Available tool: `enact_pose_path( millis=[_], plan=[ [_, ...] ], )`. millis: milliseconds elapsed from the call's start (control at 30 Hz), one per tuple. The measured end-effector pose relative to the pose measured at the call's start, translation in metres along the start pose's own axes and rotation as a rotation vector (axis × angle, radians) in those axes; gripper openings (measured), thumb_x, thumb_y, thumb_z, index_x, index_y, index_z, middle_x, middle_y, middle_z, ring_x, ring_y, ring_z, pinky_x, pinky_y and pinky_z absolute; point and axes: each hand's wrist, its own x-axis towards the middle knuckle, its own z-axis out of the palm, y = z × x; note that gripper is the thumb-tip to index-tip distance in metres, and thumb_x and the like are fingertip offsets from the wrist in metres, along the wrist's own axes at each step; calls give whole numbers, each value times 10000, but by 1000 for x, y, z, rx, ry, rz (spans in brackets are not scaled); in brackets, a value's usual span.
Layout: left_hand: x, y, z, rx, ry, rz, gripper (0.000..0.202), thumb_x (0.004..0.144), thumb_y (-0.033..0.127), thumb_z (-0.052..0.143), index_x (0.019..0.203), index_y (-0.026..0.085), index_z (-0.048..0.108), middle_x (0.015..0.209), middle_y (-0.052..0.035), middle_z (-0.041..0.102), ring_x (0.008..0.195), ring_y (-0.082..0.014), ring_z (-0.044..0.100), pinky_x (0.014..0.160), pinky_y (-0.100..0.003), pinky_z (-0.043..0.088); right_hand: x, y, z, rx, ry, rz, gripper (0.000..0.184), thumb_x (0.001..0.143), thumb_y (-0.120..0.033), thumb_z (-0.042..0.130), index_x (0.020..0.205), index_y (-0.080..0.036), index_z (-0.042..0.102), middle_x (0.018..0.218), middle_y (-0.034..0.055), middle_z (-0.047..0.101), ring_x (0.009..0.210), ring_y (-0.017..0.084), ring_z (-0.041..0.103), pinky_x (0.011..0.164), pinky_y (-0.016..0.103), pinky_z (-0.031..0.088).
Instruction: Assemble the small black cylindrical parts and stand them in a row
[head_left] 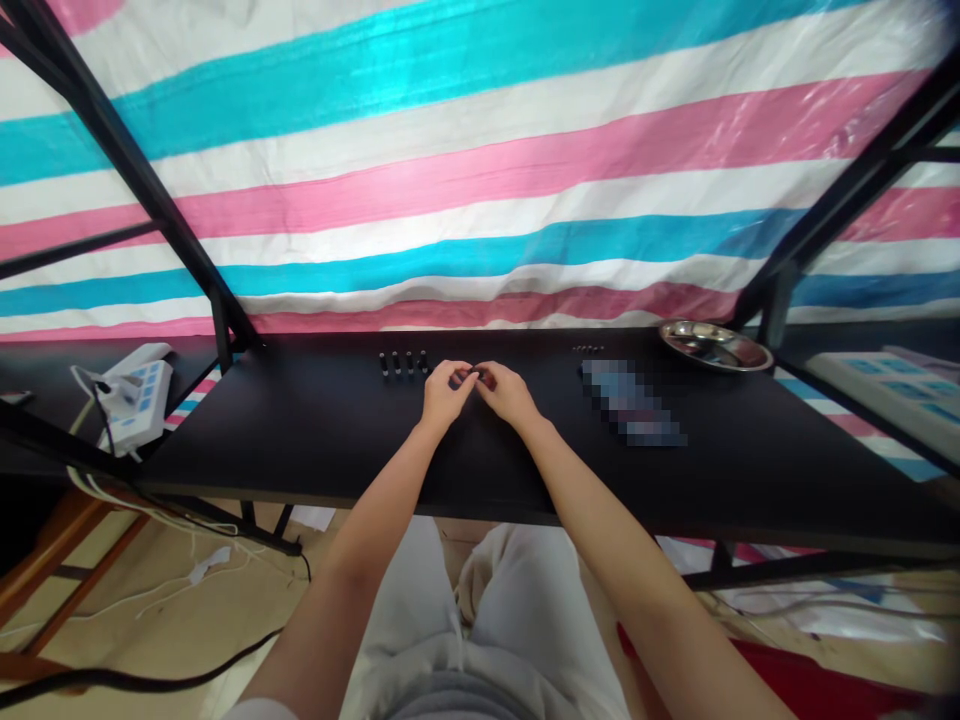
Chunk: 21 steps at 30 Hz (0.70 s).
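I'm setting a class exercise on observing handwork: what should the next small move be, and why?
Perhaps turn what looks like a small dark object slightly, to compare it with the four small cylinders lined up beside the left hand; the right hand meets the left around it, and they mostly hide it.

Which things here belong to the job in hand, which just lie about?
Likely in use:
small dark piece between left hand and right hand, mostly hidden
four small black-and-white cylinders
tiny silvery pieces

Likely lying about:
shiny round metal dish
pixelated bluish item
white, blue-socketed power strip
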Motion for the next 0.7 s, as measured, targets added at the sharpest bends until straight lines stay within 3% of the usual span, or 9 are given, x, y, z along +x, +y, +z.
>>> enact_pose_path(
  millis=[267, 700],
  plan=[
    [4, 1, 1, -230, 9, -188, 242, 682, 309, 645, 841, 128, 631, 765, -32, 620, 615, -83, 495, 592, -219, 411, -1, -5, -1, 22, -6, -29, 213, 806, -305, 462, 909, -186, 606, 701, 34, 580, 633, 157, 522, 627, 270, 409],
    [14, -5, 4, -95, -134, -265, 295, 666, 408, 633, 660, 113, 638, 571, 6, 580, 521, -84, 483, 539, -210, 379, 0, 0, 4, 135, -73, 12, 380, 735, -257, 528, 1104, -164, 525, 716, 6, 551, 633, 137, 519, 624, 267, 418]
  ],
)
